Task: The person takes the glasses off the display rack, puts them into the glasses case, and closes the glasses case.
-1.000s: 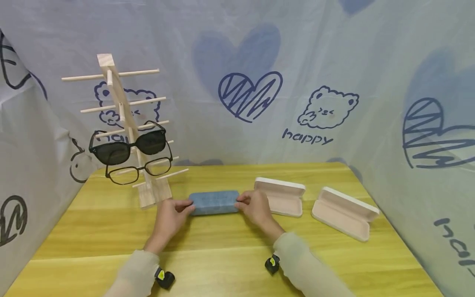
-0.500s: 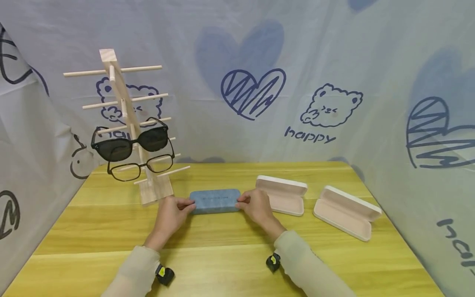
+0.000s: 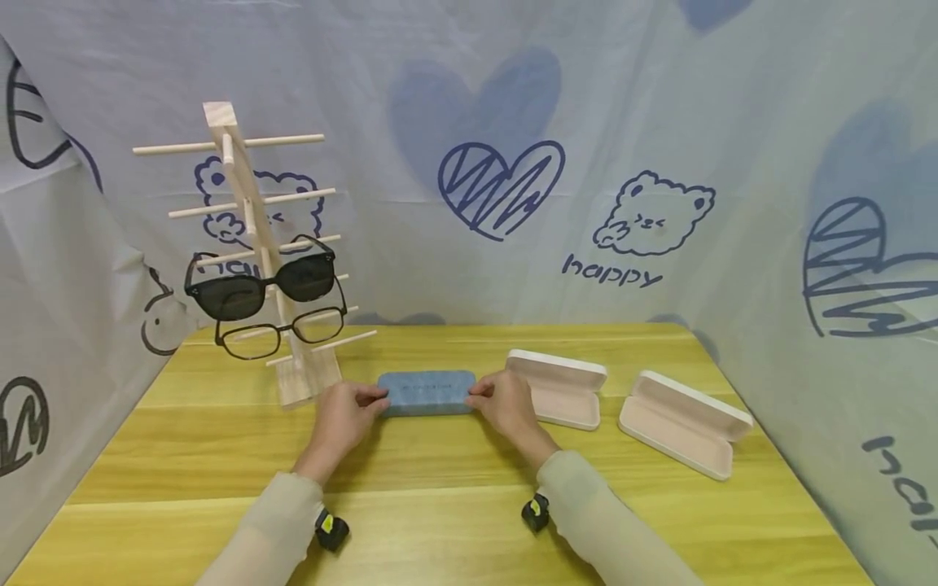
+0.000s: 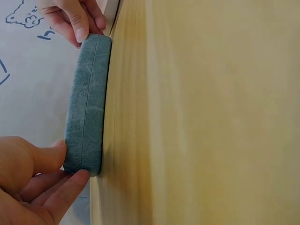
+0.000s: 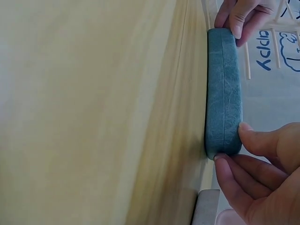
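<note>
A closed blue glasses case (image 3: 428, 394) lies flat on the wooden table, its long side facing the person. The left hand (image 3: 343, 422) pinches its left end between thumb and fingers, and the right hand (image 3: 510, 407) pinches its right end the same way. In the left wrist view the case (image 4: 86, 105) shows its seam fully shut, with the left hand (image 4: 35, 180) at the near end. The right wrist view has the right hand (image 5: 265, 171) on the near end of the case (image 5: 223, 93), thumb on the lid side.
Two open white cases with pink linings, one (image 3: 564, 403) beside the right hand and another (image 3: 677, 431) farther right. At the left stands a wooden rack (image 3: 296, 384) bearing black sunglasses (image 3: 238, 299) and thin-framed glasses (image 3: 287, 329). A printed cloth (image 3: 498, 277) hangs behind the table.
The blue case and both hands have shifted very slightly away from the person. Both hands keep their pinch on the ends. The head view has moved a little.
</note>
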Motion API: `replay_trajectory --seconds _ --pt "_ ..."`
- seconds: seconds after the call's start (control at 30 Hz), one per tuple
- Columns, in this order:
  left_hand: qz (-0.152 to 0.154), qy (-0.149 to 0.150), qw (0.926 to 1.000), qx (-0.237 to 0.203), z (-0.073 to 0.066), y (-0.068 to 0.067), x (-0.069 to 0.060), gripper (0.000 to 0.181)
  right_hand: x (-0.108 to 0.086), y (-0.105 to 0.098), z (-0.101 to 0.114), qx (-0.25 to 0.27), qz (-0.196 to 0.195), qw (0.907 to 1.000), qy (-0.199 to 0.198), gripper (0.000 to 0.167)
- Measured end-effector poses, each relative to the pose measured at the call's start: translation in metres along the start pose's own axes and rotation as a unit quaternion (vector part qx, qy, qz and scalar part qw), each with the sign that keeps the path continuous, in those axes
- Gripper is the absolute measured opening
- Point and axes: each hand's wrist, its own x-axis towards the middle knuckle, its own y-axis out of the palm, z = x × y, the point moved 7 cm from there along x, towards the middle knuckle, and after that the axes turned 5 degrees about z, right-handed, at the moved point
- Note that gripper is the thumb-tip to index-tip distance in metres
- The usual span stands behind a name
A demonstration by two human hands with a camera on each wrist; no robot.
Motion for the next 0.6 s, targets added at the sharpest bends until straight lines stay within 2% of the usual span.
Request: replay_trajectory --seconds 0.3,0.47,0.6 --pt "0.002 -0.020 0.9998 -0.008 0.003 0.004 0.019 0.013 0.015 0.001 0.000 -0.020 -0.018 0.9996 -0.003 0.006" --pt "0.003 -0.028 0.9995 -0.012 0.004 0.005 0.022 0.014 0.017 0.001 -0.001 -0.016 -0.026 0.9995 -0.006 0.005" --pt "-0.003 -0.020 0.9997 -0.011 0.004 0.005 0.023 0.014 0.018 0.002 -0.002 -0.016 -0.030 0.9994 -0.007 0.005"
